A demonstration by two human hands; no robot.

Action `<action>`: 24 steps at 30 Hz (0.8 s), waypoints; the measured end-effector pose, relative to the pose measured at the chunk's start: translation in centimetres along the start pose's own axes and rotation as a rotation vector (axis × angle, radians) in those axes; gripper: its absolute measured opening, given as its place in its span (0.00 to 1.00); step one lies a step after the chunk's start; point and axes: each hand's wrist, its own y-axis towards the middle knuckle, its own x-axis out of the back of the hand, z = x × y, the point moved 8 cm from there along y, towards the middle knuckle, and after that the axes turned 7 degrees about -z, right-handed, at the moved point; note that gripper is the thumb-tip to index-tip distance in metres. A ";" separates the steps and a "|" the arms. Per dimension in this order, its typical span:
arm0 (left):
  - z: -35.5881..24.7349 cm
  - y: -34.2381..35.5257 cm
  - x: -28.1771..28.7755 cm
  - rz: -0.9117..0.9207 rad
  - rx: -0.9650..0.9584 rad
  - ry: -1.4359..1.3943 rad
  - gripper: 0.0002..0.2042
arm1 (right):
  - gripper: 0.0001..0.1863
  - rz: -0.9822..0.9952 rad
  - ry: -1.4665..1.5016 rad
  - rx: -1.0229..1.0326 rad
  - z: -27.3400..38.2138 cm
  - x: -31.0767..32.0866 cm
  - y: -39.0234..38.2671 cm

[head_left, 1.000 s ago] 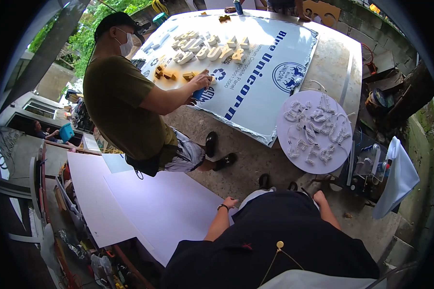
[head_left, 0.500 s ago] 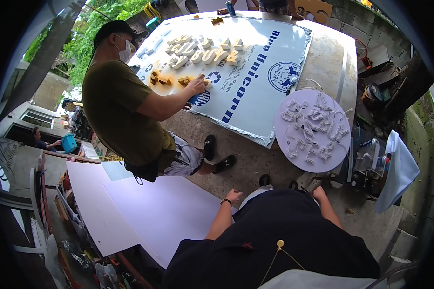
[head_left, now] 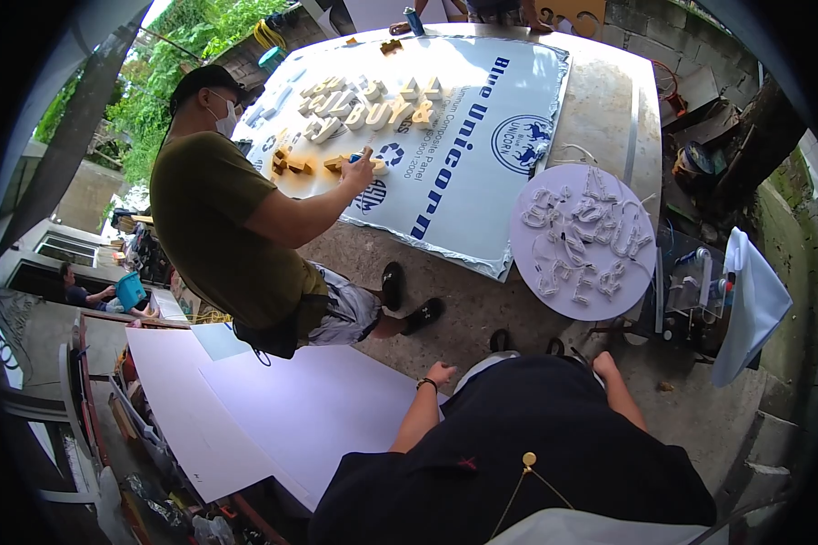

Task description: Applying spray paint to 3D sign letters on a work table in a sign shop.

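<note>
My left hand (head_left: 441, 373) hangs low at my left side with its fingers curled, and nothing shows in it. On the other side, my right hand (head_left: 604, 364) is closed by my hip; a thin dark thing near its fingers is too small to name. Ahead of my right hand is a round white board (head_left: 538, 289) with several white letter shapes (head_left: 595, 222) and loose wires on it. At the left, a co-worker in an olive shirt (head_left: 211, 213) holds a blue spray can (head_left: 355, 158) over gold-coloured letters (head_left: 337, 164) on a large printed panel (head_left: 463, 209).
More pale block letters (head_left: 373, 111) stand on the panel. Large white sheets (head_left: 309, 409) lie to my left. At the right are a cluttered stand (head_left: 695, 282) and a white cloth (head_left: 750, 304). Another person's hand (head_left: 536, 18) rests at the table's far edge.
The co-worker's spraying hand has shifted slightly left over the letters and turned. The whole view has shifted a little. My own hands stay nearly where they were.
</note>
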 end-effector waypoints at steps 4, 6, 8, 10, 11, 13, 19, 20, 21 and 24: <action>-0.5 0.3 -0.3 0.037 0.016 0.017 0.28 | 0.09 -0.015 0.002 0.040 0.8 0.6 -0.6; -0.9 0.5 -0.5 0.040 -0.010 0.019 0.27 | 0.09 -0.039 0.005 0.044 0.9 1.0 -0.9; -1.0 0.6 -0.5 0.030 -0.024 0.020 0.27 | 0.10 -0.009 -0.013 -0.023 0.3 0.9 -1.0; -0.8 0.6 -0.5 0.030 -0.021 0.031 0.27 | 0.10 0.016 0.009 0.006 0.5 0.6 -1.1; -0.8 0.6 -0.5 0.033 -0.022 0.035 0.27 | 0.10 0.020 -0.024 -0.049 0.1 0.6 -1.1; -0.6 0.8 -0.4 0.035 -0.026 0.040 0.27 | 0.10 0.050 0.007 0.013 0.8 0.7 -1.3; 0.4 1.8 0.0 -0.017 -0.034 0.028 0.29 | 0.11 0.030 0.005 0.031 1.5 1.5 -1.9; 0.5 2.0 -0.2 0.013 -0.013 0.008 0.28 | 0.11 -0.002 -0.015 0.001 1.2 1.6 -1.8; 0.7 2.0 -0.5 0.060 0.026 -0.017 0.27 | 0.11 0.007 0.001 0.040 1.4 1.4 -1.6; 0.0 1.9 -0.5 0.105 0.031 0.018 0.28 | 0.10 -0.023 0.008 0.044 0.9 1.2 -1.1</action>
